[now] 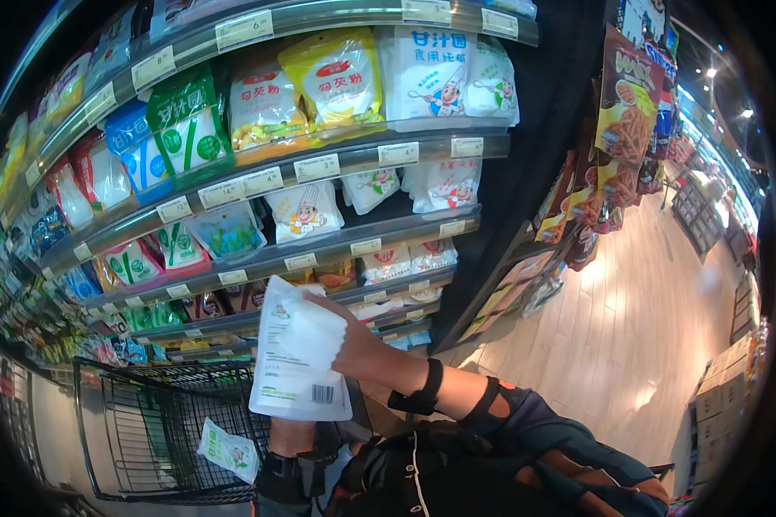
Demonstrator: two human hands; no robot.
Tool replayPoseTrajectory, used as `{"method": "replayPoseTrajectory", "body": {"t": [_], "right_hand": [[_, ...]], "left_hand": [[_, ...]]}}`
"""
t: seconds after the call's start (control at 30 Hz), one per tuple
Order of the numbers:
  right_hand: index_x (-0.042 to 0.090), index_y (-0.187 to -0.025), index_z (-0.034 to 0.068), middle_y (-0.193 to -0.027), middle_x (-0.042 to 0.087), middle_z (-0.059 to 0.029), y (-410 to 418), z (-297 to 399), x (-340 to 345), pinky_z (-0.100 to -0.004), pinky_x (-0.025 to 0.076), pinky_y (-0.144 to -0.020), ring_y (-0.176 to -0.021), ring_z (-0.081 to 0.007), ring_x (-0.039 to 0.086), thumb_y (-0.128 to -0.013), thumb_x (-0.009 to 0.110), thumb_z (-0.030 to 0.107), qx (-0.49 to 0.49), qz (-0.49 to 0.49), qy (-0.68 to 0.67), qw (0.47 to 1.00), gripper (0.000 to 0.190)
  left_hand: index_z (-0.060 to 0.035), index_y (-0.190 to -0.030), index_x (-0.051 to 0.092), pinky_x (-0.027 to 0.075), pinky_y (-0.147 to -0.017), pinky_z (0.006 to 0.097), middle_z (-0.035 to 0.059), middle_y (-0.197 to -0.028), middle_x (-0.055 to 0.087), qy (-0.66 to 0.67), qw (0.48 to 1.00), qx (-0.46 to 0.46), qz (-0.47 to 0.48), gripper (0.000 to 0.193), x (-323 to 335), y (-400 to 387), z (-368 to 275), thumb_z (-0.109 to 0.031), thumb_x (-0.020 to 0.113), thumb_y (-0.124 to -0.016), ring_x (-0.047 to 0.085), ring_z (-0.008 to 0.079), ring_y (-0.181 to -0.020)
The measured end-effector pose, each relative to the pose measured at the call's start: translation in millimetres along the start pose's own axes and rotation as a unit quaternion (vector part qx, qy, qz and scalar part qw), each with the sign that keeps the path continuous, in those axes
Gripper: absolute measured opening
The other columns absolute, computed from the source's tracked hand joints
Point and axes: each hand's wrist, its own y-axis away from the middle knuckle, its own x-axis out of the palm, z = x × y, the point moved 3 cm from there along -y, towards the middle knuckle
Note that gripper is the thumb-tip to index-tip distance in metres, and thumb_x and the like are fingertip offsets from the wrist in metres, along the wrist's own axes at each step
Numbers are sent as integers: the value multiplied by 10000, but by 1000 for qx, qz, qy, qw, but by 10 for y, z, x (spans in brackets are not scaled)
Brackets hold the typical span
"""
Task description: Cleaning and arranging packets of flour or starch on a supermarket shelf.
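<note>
My right hand [351, 336] grips the upper right side of a white plastic pouch [297, 388], held upright in front of the shelves. The pouch bears small print, a cartoon chef and a barcode. Against its face lies a white piece with a serrated edge [317, 333]; I cannot tell whether it is a fold or a second packet. My left wrist [291, 436] comes up from below, and the left hand is hidden behind the pouch. To the left, a white and green packet [229, 450] lies in a black wire shopping cart [168, 413].
Tiered store shelves [355, 249] carry bagged powders and sugars, with price tags along their edges. Snack bags [627, 103] hang on a display at the right. Beyond it runs a wood-look floor [595, 323]. Stacked cardboard boxes [718, 400] stand at the far right.
</note>
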Motion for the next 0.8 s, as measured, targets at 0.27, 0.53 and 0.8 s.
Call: {"method": "replayPoseTrajectory", "body": {"t": [0.27, 0.53, 0.8], "right_hand": [[417, -1503, 72, -1617, 292, -140, 362, 607, 471, -420, 184, -1233, -1515, -293, 219, -915, 656, 284, -67, 80, 108, 989, 669], [525, -1409, 70, -1579, 359, -149, -241, 190, 317, -474, 176, -1217, -1470, -335, 306, -905, 663, 310, -123, 40, 213, 969, 575], [369, -1496, 13, -1511, 422, -161, 218, 13, 216, -425, 242, -1213, -1433, -290, 370, -857, 768, 223, -34, -5, 67, 997, 782]], "left_hand": [[-43, -1377, 481, 535, -916, 357, 110, -1204, 619, -18, 999, 17, -37, 649, -365, 344, -188, -585, 386, -1034, 648, 229, -1040], [-44, -1383, 478, 533, -919, 356, 111, -1209, 617, -42, 996, 25, -72, 648, -165, 113, 16, -582, 388, -1034, 645, 227, -1048], [-45, -1388, 474, 532, -923, 355, 112, -1213, 616, -60, 987, 39, -143, 646, -397, 410, -58, -580, 390, -1035, 643, 226, -1057]]}}
